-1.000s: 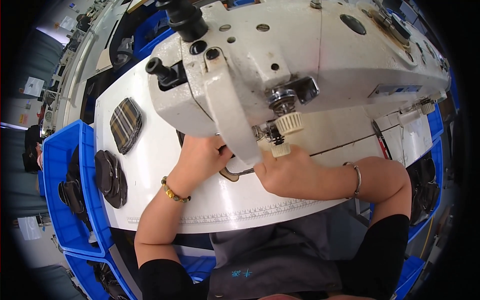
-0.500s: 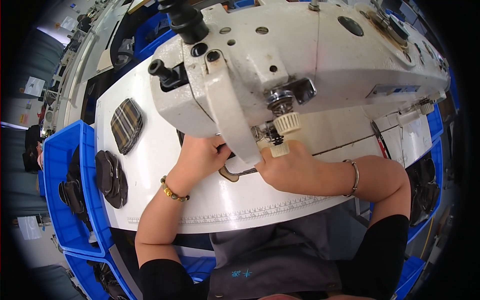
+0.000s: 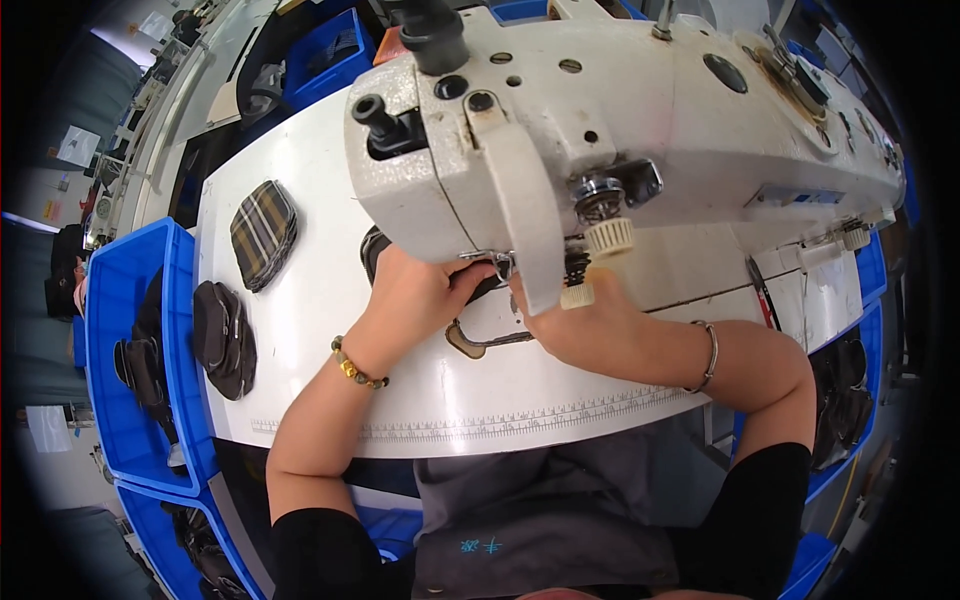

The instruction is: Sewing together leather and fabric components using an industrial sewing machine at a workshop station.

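Note:
A white sewing machine [image 3: 640,110] stands over the white table, and both my hands are at its needle end. My left hand [image 3: 420,295] is closed, thumb and fingertips pressed on a dark fabric piece [image 3: 376,246] beside the presser foot [image 3: 503,265]. Part of that piece shows past the fingertips; the hand covers much of the rest. My right hand [image 3: 590,325] is on the other side of the needle area, behind the white take-up cover [image 3: 530,200] and the tension knobs [image 3: 610,237]. Its fingers are mostly hidden, so I cannot see what they hold.
A stack of plaid fabric pieces [image 3: 265,235] and a stack of dark pieces [image 3: 222,340] lie at the table's left. Blue bins [image 3: 150,480] with dark goods flank it. A ruler strip [image 3: 480,428] runs along the front edge. A black-and-red tool [image 3: 763,290] lies at right.
The view has shifted, placing the machine farther right in the picture. More of the dark piece and the presser foot shows beside my left fingertips. Both hands stay at the needle area.

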A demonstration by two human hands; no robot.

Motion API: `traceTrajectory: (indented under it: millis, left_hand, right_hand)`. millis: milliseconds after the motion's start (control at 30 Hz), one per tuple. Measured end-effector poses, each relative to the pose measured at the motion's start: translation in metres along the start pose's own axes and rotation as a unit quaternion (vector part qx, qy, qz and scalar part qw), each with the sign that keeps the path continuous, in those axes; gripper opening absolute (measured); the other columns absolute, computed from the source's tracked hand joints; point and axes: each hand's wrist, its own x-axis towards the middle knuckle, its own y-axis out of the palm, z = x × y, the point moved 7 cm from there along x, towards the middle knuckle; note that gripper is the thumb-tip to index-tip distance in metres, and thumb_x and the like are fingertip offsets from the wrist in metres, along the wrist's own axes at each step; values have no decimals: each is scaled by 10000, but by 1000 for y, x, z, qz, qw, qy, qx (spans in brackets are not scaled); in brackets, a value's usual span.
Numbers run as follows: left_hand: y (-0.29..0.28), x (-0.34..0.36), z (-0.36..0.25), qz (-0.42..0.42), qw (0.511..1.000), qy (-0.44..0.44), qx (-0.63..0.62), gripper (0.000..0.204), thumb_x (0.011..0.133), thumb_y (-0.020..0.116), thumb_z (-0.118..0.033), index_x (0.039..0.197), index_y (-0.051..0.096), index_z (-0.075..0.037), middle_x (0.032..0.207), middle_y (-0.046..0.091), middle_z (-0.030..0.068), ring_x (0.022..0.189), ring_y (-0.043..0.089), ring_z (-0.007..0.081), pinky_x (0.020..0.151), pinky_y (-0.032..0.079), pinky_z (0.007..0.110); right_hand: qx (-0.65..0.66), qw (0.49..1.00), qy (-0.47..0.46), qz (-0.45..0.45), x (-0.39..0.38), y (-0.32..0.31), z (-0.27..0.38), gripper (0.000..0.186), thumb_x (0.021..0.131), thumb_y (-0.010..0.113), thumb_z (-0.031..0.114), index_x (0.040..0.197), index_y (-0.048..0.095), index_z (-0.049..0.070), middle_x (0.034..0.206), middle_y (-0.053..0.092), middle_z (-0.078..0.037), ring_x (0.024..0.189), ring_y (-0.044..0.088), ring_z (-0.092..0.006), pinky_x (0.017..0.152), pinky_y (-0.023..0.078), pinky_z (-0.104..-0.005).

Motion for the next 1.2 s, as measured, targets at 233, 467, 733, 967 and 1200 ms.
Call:
traceTrajectory:
  millis: [233, 467, 733, 967, 1200]
  left_hand:
    - [-2, 1, -1, -10, 999, 2, 35, 234, 722, 773, -173, 952, 735, -158, 801, 678, 62, 718, 641, 277, 631, 508, 357]
    - [-4, 1, -2, -12, 999, -10, 50, 229, 723, 771, -185, 949, 736, -166, 787, 676, 62, 715, 640, 273, 616, 506, 363]
    - [-1, 0, -3, -9, 996, -27, 87, 183, 717, 744, -161, 897, 739, -127, 708, 654, 79, 644, 630, 299, 560, 500, 383]
    - [6, -1, 5, 55, 994, -74, 61, 111, 742, 716, -128, 819, 704, -48, 757, 665, 126, 659, 625, 293, 586, 493, 365]
    - [11, -3, 15, 34, 994, -96, -26, 181, 776, 752, -173, 850, 693, -18, 770, 678, 89, 603, 592, 156, 552, 460, 280]
  right_hand:
    - [-99, 956, -23, 277, -24, 54, -8, 566, 711, 648, -46, 1251, 484, -90, 1124, 548, -99, 1053, 545, -136, 883, 457, -197]
    - [-119, 948, -25, 294, -16, 38, -4, 618, 648, 650, -54, 1245, 494, -96, 1118, 552, -102, 1041, 551, -138, 872, 458, -196]
    - [-41, 997, -31, 53, 14, -33, 13, 377, 643, 621, 81, 987, 668, -67, 543, 532, -63, 451, 562, -203, 395, 436, -336]
    - [-25, 999, -26, 25, 14, -43, 29, 371, 647, 630, 107, 965, 665, -80, 527, 492, -37, 435, 530, -153, 369, 392, -285]
    - [-3, 999, -12, 35, 13, -40, 26, 314, 648, 619, 109, 906, 651, -66, 514, 489, -25, 430, 522, -143, 366, 380, -280]
